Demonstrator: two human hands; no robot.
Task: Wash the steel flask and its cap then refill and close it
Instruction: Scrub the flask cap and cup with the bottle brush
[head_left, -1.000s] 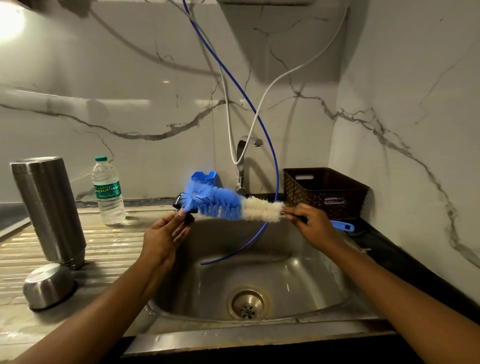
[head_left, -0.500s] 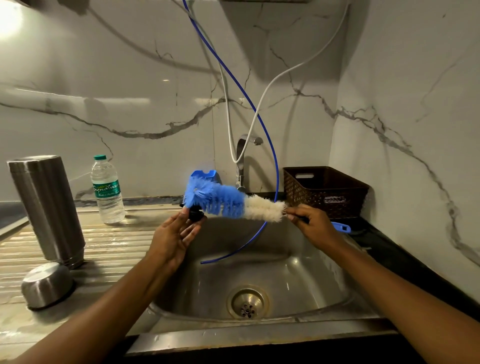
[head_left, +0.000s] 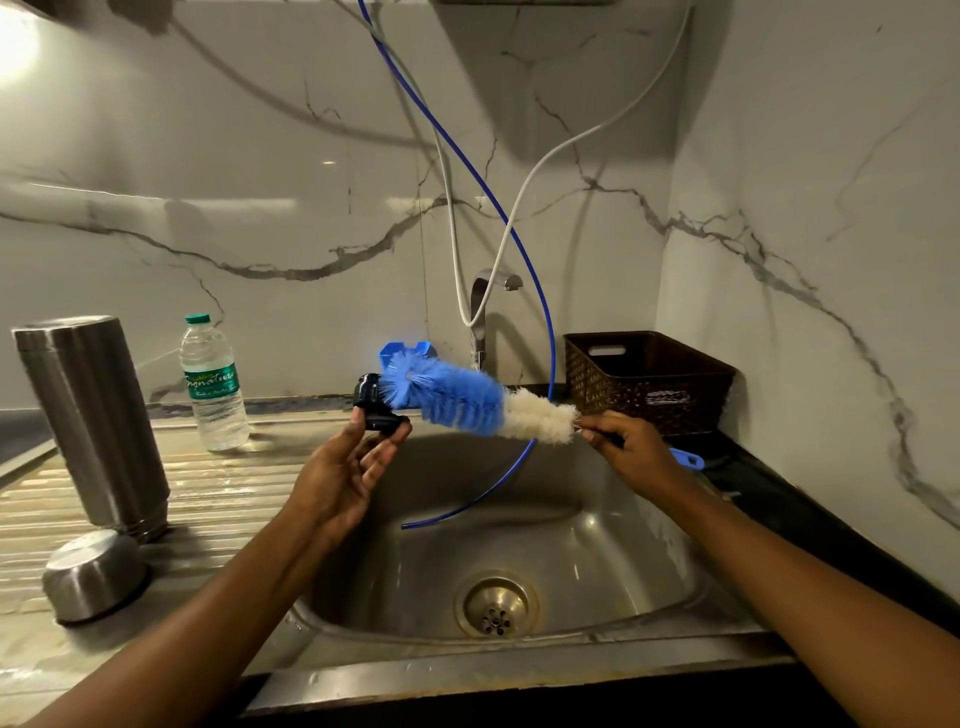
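The steel flask (head_left: 93, 421) stands upside down on the ribbed drainboard at the left. A small steel cup-shaped cover (head_left: 93, 574) lies upside down in front of it. Over the sink, my left hand (head_left: 343, 470) pinches a small black cap (head_left: 375, 402) at its fingertips, palm facing me. My right hand (head_left: 631, 452) grips the handle of a bottle brush (head_left: 467, 400) with blue and white bristles. The brush's blue tip touches the black cap.
A steel sink (head_left: 649, 587) with a drain lies below my hands. The tap (head_left: 485, 306) stands behind, with a white hose and a blue tube (head_left: 543, 322) hanging into the basin. A plastic water bottle (head_left: 213, 384) stands on the drainboard. A brown basket (head_left: 649, 379) sits at the right.
My left hand has lifted the black cap higher, so it now shows above the fingertips against the brush tip. The brush has tilted slightly, tip up.
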